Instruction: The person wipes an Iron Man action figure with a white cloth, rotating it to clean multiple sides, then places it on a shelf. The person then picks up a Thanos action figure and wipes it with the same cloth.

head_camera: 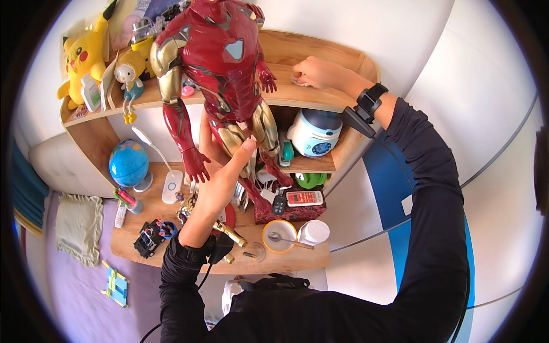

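My left hand (225, 176) grips a large red-and-gold armored superhero figure (223, 73) around its upper legs, holding it upright in front of the wooden shelf. The figure's head is cut off by the top of the picture. On the top board of the shelf (319, 97), my right hand (313, 72) presses a crumpled whitish cloth or tissue (302, 82) against the wood, fingers curled over it. Behind the figure's right side sits a small pink object (187, 90).
Pikachu plush (83, 60) and a seated doll (128, 79) stand upper left. Below are a globe (128, 163), a desk lamp (172, 186), a white-and-blue robot toy (315, 133), a patterned red box (261, 214), a bowl with a spoon (279, 245) and a white container (315, 231).
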`<action>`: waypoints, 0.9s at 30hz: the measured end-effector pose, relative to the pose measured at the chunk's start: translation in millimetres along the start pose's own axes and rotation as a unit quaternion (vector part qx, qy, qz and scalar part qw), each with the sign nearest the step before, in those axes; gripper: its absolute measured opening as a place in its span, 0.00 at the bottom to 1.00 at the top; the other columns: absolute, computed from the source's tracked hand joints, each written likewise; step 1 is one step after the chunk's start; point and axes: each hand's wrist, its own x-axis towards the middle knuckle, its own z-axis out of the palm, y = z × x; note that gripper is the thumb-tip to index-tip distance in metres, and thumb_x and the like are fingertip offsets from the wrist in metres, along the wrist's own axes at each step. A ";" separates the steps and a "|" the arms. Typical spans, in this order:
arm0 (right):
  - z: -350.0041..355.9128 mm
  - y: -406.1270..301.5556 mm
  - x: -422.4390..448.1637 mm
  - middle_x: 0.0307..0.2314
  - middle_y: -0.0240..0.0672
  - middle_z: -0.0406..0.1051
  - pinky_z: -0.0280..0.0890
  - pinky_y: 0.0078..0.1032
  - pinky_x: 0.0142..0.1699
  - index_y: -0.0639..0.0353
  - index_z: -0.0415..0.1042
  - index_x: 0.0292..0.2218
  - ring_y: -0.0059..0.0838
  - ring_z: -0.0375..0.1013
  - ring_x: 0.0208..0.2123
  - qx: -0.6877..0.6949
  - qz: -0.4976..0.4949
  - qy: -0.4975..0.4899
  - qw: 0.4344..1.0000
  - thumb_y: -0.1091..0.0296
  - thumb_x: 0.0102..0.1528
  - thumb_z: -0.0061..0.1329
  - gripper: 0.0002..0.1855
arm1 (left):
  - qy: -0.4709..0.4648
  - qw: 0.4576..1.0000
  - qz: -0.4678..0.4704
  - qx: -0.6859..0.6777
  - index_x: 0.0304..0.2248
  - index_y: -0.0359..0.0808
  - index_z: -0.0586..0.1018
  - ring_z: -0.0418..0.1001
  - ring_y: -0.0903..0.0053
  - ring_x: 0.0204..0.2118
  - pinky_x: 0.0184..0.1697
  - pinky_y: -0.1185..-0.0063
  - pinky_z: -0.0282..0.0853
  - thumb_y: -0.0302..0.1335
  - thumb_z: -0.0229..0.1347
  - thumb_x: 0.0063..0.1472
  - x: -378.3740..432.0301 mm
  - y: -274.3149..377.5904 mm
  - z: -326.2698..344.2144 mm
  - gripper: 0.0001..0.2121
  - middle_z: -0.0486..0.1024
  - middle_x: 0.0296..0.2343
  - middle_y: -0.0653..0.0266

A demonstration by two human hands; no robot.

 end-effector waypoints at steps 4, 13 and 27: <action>-10.0 -12.1 -10.9 0.16 0.39 0.67 0.59 0.28 0.25 0.61 0.67 0.24 0.33 0.66 0.20 -0.098 -0.012 -0.060 0.993 0.67 0.48 0.43 0.07 | 0.003 1.000 -0.023 -0.009 0.54 0.36 0.45 0.61 0.76 0.46 0.48 0.77 0.58 0.18 0.50 0.52 -4.6 2.8 -5.0 0.33 0.60 0.45 0.60; -1.8 5.7 2.9 0.16 0.39 0.67 0.58 0.28 0.25 0.61 0.67 0.23 0.34 0.65 0.19 -0.059 -0.035 -0.011 0.998 0.73 0.45 0.41 0.04 | 0.023 1.000 -0.011 0.000 0.53 0.37 0.47 0.63 0.71 0.47 0.48 0.74 0.61 0.18 0.49 0.53 -14.2 17.8 -8.8 0.31 0.62 0.43 0.58; -4.2 11.2 -41.0 0.17 0.37 0.66 0.57 0.29 0.26 0.62 0.60 0.20 0.31 0.63 0.20 0.007 0.012 -0.060 0.998 0.71 0.46 0.43 0.07 | -0.004 1.000 0.018 -0.010 0.54 0.38 0.45 0.60 0.67 0.49 0.48 0.69 0.61 0.17 0.49 0.52 -10.6 10.4 -6.7 0.33 0.58 0.47 0.57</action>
